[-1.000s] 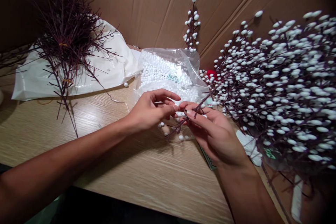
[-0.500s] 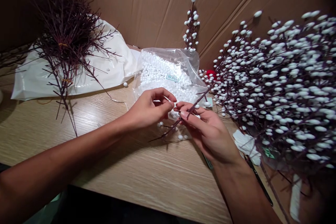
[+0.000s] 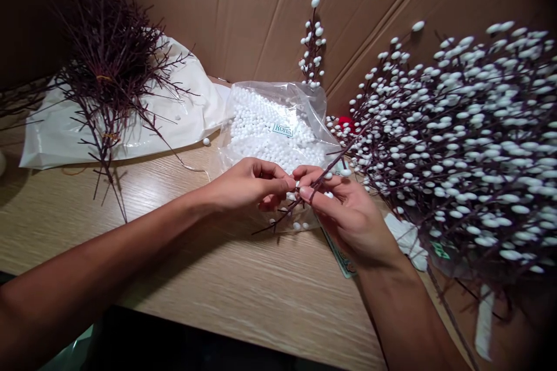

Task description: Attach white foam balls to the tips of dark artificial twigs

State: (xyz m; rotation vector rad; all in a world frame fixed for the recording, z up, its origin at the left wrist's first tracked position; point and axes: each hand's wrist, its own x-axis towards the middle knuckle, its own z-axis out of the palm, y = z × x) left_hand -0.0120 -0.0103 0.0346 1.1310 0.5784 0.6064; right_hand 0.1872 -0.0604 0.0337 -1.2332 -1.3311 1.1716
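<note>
Holds dark twig (image 3: 337,159) in R hand (image 3: 348,214), closed w/ thumb tip pressed on stem. Runs slantwise, upper end twd heap of beaded branches (image 3: 456,145) at R, lower end over desk (image 3: 261,295). Pinches white bead (image 3: 297,184) betw. thumb & forefinger tips of L hand (image 3: 250,185), nearly closed. Can't tell if fitted on a twig tip or only touching; mostly hidden by fingers. Located in mid-air, over nr edge of clear bag (image 3: 278,129) w/ many more beads inside.

Risks, as judged:
1. Could drop white bead. Cause: fingertip-only pinch on small, rounded, prob. slick surface. Could then get lost among loose beads (image 3: 296,226) just below.
2. Could snap or bend a thin side tip. Cause: off-line push from L hand, or too-tight grip w/ R hand.
3. Could end up w/ crooked or loose fit. Cause: contact pt. hidden behind fingers.
4. Could snag upper end in heap & drag branches or knock beads off. Cause: overlap in view; can't tell if actually touching.
5. Could nudge clear bag & spill contents. Cause: low wrists, close quarters.
</note>
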